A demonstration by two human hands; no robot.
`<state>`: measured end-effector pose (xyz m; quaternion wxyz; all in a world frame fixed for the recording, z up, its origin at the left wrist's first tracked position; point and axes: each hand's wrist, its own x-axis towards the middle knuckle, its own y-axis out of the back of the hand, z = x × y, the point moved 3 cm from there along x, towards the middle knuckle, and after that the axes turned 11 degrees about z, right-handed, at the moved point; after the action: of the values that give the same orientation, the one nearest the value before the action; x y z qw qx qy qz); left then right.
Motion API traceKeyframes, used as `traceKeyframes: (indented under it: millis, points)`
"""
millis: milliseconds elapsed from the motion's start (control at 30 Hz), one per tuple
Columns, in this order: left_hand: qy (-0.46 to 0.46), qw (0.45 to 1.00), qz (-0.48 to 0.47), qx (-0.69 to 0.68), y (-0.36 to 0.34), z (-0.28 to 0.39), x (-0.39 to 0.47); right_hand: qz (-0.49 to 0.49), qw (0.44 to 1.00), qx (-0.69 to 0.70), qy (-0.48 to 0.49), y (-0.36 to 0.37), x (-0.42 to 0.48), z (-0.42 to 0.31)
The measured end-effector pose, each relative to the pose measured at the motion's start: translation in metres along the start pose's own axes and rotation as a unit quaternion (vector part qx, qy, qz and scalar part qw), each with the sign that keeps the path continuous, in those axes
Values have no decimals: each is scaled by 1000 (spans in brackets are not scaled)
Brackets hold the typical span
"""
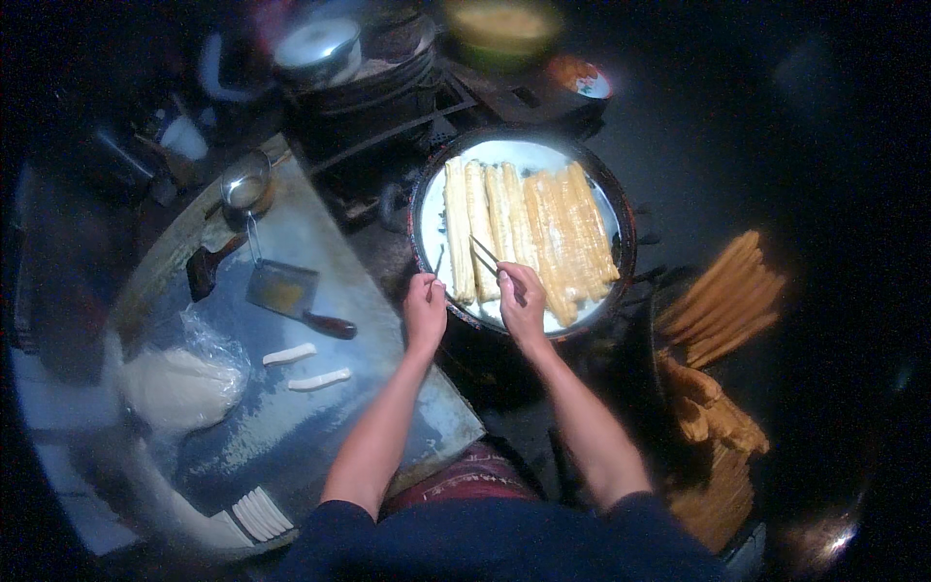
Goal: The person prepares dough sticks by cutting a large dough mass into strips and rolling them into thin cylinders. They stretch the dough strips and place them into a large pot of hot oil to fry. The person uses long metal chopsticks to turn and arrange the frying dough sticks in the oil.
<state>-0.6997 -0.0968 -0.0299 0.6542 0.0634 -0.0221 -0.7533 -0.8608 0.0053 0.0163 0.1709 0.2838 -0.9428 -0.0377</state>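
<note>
Long fried dough sticks lie side by side in a round pan of oil; those at the left are pale, those at the right golden. My right hand grips a pair of dark chopsticks, their tips over the paler sticks. At the pan's near left rim, my left hand is closed around a thin dark stick that points into the pan. Its lower part is hidden by my fingers.
Left, a worktable bears two raw dough strips, a dough scraper, a ladle and plastic-wrapped dough. Several white strips lie at its near edge. Browned dough sticks are piled at right. A lidded pot stands behind.
</note>
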Motion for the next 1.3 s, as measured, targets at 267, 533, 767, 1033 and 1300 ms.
traceKeyframes:
  millis: [267, 533, 767, 1033, 1300]
  points:
    - [-1, 998, -58, -24, 4, 29, -21, 50, 991, 17, -124, 9, 7, 38]
    - [-3, 994, -110, -11, -13, -1, -3, 69, 991, -52, -98, 29, 10, 44]
    - [-7, 999, -19, -50, -10, 6, -1, 65, 993, -54, -80, 39, 8, 24]
    - [15, 998, -53, -3, -7, 8, 2, 56, 995, 16, -75, 12, 6, 34]
    - [-11, 995, -93, -27, -17, 10, -13, 57, 992, -13, -116, 26, 14, 38]
